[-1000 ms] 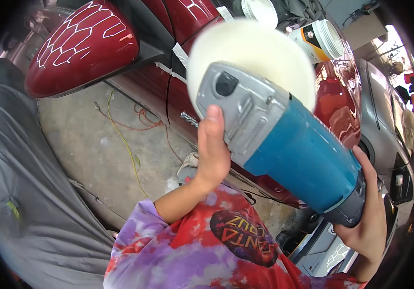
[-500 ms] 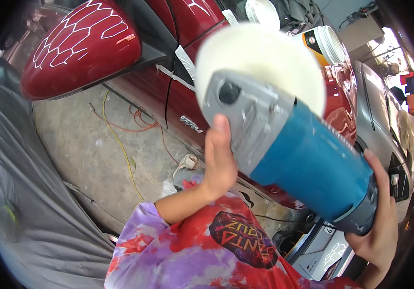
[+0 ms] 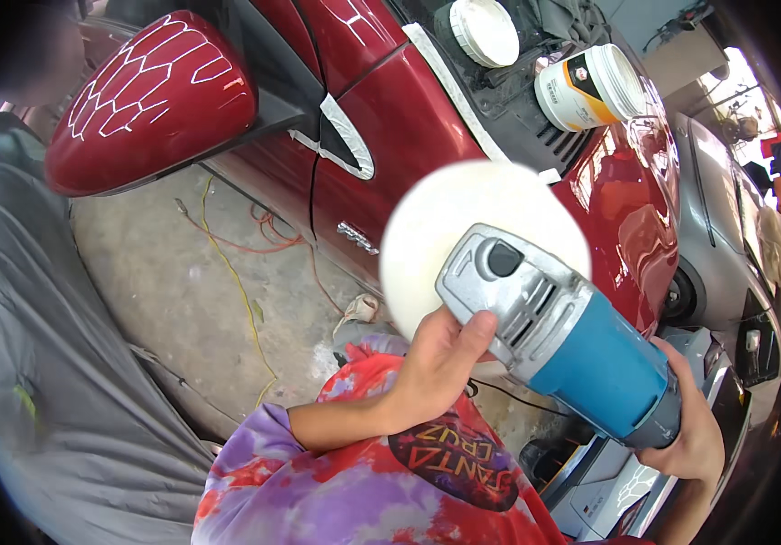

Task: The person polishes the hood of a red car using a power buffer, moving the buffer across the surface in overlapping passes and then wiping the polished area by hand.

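Note:
Both my hands hold a car polisher with a blue body, a grey metal head and a large round white pad. My left hand is closed at the head's side, thumb on the metal; its other fingers are hidden underneath. Around the dark rear end wraps my right hand. The pad is over the lower side of the red car, covering part of its front fender; whether it touches the paint I cannot tell. Strips of white masking tape edge the panels.
A white tub and a white lid rest near the windscreen base. The red side mirror juts out at left. Yellow and orange cords lie on the floor. A grey cover drapes something at left.
The polisher has come down and closer to my body, uncovering the tub, lid and more of the fender. My left hand has shifted lower and right with it.

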Motion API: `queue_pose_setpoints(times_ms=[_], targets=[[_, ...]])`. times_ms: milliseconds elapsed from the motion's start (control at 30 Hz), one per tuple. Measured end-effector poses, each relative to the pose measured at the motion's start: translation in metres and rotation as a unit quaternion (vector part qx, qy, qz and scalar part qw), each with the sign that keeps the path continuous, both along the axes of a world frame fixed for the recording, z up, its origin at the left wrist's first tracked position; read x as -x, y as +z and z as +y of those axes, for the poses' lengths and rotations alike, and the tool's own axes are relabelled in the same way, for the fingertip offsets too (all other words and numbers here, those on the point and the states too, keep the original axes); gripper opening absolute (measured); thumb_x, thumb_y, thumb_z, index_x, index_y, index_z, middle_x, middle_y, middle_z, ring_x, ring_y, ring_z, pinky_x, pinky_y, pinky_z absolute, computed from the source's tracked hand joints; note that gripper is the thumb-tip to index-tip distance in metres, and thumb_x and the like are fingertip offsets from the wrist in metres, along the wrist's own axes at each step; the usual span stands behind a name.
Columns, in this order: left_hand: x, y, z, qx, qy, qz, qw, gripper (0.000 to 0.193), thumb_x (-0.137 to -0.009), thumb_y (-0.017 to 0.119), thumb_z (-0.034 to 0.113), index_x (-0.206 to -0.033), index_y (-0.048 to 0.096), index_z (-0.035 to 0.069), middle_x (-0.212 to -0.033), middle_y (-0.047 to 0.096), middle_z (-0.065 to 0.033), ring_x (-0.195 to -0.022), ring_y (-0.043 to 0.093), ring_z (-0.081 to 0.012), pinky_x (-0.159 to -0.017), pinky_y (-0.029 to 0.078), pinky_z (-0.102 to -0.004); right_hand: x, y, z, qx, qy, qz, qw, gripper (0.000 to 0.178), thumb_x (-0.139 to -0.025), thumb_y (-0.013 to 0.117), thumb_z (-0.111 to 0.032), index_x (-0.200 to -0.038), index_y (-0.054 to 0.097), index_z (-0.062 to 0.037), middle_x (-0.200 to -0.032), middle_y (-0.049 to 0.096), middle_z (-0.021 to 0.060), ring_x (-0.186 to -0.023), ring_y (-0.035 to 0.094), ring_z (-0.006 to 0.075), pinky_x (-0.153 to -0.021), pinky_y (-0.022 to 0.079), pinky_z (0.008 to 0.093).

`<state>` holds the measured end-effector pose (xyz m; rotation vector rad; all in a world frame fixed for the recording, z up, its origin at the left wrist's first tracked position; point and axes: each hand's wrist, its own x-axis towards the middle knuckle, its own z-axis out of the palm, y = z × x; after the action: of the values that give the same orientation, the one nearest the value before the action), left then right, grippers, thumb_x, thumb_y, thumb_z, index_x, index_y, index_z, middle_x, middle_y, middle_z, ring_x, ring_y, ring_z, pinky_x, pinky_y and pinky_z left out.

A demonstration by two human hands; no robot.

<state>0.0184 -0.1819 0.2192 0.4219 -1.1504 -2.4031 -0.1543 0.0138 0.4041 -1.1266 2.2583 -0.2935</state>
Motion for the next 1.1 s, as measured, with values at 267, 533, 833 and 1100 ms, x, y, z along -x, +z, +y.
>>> queue_pose_setpoints(times_ms=[267,533,833,1100], targets=[[0.027,0.041,-0.062,0.089,0.037,-0.088,0.991,0.048,-0.104,0.046,0.037,-0.127,0.05,-0.005,-0.113,0.063,-0.009,-0.099,0.063,-0.0138,-0.087,0.054,-0.0302,0.034,-0.027,-0.039,0.119,0.025,-0.032,0.992,0.101,-0.053,0.07,0.0,-0.147,0.033,-0.0031,-0.133,0.052,0.0168,-0.125,0.051,0.025,-0.108,0.034,0.0337],[0.023,0.029,-0.019,0.109,0.051,-0.12,0.985,0.045,-0.103,0.05,0.032,-0.127,0.051,-0.006,-0.114,0.063,-0.0104,-0.101,0.06,-0.0136,-0.087,0.053,-0.0309,0.053,-0.04,0.001,0.081,0.048,-0.063,0.994,0.103,-0.051,0.072,-0.003,-0.147,0.034,-0.0039,-0.132,0.052,0.0168,-0.124,0.052,0.0278,-0.107,0.035,0.0338],[0.004,0.009,0.012,0.107,0.014,-0.148,0.983,0.042,-0.1,0.056,0.027,-0.124,0.053,-0.007,-0.108,0.065,-0.0105,-0.092,0.063,-0.0134,-0.077,0.055,-0.0278,0.022,-0.096,0.058,0.066,-0.011,-0.187,0.98,0.111,-0.054,0.081,-0.007,-0.149,0.025,-0.0056,-0.131,0.054,0.0204,-0.122,0.055,0.0329,-0.105,0.04,0.0368],[0.025,0.073,-0.058,0.456,0.208,-0.338,0.796,0.056,-0.097,0.056,0.047,-0.079,0.065,-0.006,-0.061,0.06,-0.0042,-0.051,0.054,-0.0092,-0.047,0.043,-0.0245,-0.019,-0.189,-0.014,0.309,-0.033,-0.414,0.855,0.11,-0.064,0.083,-0.008,-0.151,0.017,-0.0007,-0.143,0.041,0.0177,-0.134,0.04,0.0242,-0.111,0.031,0.0366]])
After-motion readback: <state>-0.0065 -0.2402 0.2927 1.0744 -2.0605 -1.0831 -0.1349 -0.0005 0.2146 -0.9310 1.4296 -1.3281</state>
